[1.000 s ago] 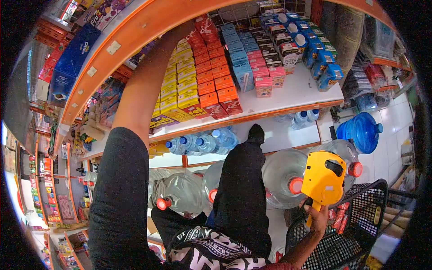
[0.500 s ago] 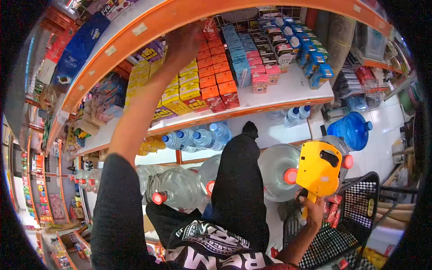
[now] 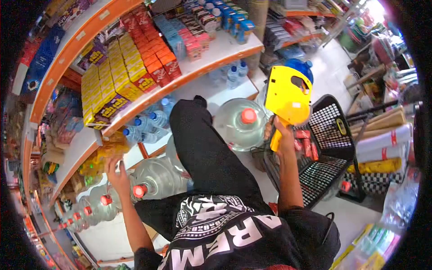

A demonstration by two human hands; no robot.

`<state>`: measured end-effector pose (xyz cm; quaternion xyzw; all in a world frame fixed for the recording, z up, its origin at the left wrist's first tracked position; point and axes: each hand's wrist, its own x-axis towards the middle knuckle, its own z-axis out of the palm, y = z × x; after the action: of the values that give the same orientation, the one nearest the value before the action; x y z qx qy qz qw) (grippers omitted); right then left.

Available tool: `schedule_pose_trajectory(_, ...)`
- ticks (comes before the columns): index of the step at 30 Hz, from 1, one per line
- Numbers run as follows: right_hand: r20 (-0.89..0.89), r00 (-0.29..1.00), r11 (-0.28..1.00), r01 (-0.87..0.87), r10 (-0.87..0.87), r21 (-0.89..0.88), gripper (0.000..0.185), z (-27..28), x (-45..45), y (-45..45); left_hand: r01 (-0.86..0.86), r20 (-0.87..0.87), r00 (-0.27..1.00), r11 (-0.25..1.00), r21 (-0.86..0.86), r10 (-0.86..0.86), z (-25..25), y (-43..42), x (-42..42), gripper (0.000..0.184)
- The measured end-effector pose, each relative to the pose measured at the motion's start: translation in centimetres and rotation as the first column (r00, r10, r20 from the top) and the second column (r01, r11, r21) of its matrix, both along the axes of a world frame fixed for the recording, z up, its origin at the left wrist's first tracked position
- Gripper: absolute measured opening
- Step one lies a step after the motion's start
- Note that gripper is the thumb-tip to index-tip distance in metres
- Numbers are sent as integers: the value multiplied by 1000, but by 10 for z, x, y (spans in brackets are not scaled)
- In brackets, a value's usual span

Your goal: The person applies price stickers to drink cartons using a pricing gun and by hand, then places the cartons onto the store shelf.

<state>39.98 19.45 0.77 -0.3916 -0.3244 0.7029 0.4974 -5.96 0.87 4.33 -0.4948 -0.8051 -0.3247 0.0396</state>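
My right hand (image 3: 284,137) grips the handle of a yellow price labeler (image 3: 280,95), which is held up in front of a large clear water jug (image 3: 227,126) with a red cap. At the left, my left hand (image 3: 118,176) is raised with its fingers apart and nothing visible in them. It is close to some blurred yellow packets (image 3: 105,157) under the shelf and above a row of red-capped water jugs (image 3: 153,173). Yellow drink cartons (image 3: 121,72) and orange-red cartons (image 3: 157,58) stand in rows on the white shelf (image 3: 211,60).
A black shopping basket (image 3: 321,177) holding red packets (image 3: 307,146) stands by my right arm. Small blue-capped bottles (image 3: 146,126) line the lower shelf. Behind the labeler is a blue water jug (image 3: 303,65). Wrapped rolls (image 3: 382,144) lie at the far right.
My left hand has come down from the shelf's cartons to beside the lower jugs. The view has turned right, and the price labeler stays in my right hand.
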Motion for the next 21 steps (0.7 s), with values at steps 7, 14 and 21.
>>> schedule_pose_trajectory(7, 96, 989, 993, 107, -112, 57, 28, 9, 10, 0, -120, 215, 971, 990, 78, 101, -20, -30, 13, 19)
schedule_pose_trajectory(14, 146, 924, 933, 360, -352, -26, 28, 5, 92, -19, 42, 152, 987, 999, 25, -46, -34, -17, 24, 17)
schedule_pose_trajectory(21, 210, 671, 677, 734, -711, -54, 25, -89, 203, -55, 104, -17, 994, 993, -61, -105, -35, -18, 27, 17)
